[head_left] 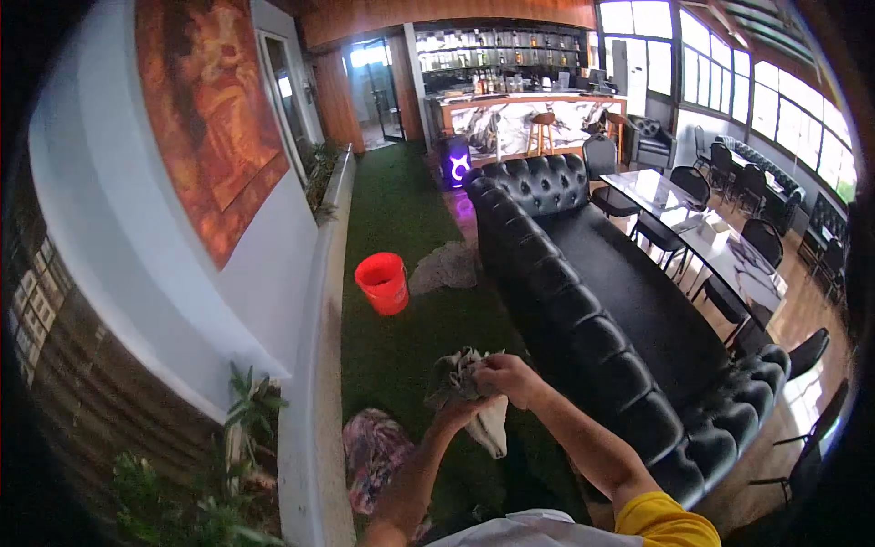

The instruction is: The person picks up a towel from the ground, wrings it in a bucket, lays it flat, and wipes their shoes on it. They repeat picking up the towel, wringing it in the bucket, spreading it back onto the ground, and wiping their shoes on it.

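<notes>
Cloth: a crumpled grey-and-white cloth (490, 428), nearer the person than the red bucket (383, 284), one pale end hanging down.
Right hand (509, 378): grip narrow, pinching the bunched cloth from above.
Left hand (461, 412): under the cloth, supporting it; its fingers are partly hidden, so how tightly they close I cannot tell.
Grey mat (445, 266): on the green carpet (392, 205), just right of the bucket.
Patterned fabric (375, 451): on the carpet, nearer than the bucket.
Black sofa (629, 292): right of the bucket.
</notes>
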The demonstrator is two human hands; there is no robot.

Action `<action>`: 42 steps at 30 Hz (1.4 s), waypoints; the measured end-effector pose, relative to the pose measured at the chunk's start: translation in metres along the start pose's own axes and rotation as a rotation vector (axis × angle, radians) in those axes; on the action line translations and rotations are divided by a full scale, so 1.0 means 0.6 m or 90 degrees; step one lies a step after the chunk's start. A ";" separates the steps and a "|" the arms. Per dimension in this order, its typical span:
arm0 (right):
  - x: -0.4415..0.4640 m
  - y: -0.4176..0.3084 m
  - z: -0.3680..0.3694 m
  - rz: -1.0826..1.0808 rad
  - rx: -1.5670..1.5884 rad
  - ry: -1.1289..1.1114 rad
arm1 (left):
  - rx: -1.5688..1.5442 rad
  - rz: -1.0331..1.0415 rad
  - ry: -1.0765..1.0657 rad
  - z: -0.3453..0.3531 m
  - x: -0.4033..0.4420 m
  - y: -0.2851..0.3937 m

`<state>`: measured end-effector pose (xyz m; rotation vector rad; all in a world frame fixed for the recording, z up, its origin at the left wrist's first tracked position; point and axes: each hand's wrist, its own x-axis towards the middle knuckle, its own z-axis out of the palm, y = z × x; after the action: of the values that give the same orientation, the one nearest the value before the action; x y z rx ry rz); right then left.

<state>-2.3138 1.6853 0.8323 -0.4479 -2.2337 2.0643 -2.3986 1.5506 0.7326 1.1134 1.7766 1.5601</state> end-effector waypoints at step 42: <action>1.698 -0.141 -0.180 0.325 0.222 -0.248 | 0.367 0.255 0.187 -1.066 1.190 -0.149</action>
<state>-3.2746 2.0460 0.7769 -0.6919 -2.0114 2.9623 -3.3174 1.8048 0.8675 1.6594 2.4130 1.5240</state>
